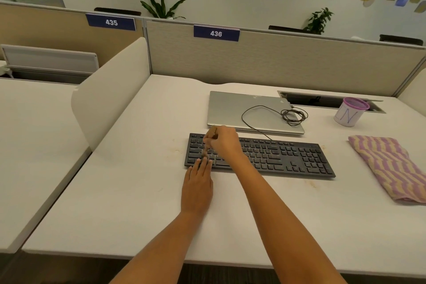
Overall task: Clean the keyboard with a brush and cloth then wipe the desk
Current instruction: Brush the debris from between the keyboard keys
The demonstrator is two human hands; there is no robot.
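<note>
A black keyboard [276, 157] lies across the middle of the white desk [138, 191]. My right hand [224, 142] grips a small brown brush [208, 143] above the keyboard's left end, with the bristles down on the keys. My left hand [198, 182] lies flat on the desk, its straight fingertips pressing the keyboard's front left edge. A folded cloth [391, 168] with pink and tan stripes rests on the desk to the right of the keyboard.
A shut silver laptop [242, 110] sits behind the keyboard with a coiled cable [292, 116] on its lid. A white cup with a pink rim [350, 112] stands at the back right beside a cable slot. A divider panel [110, 90] bounds the left side.
</note>
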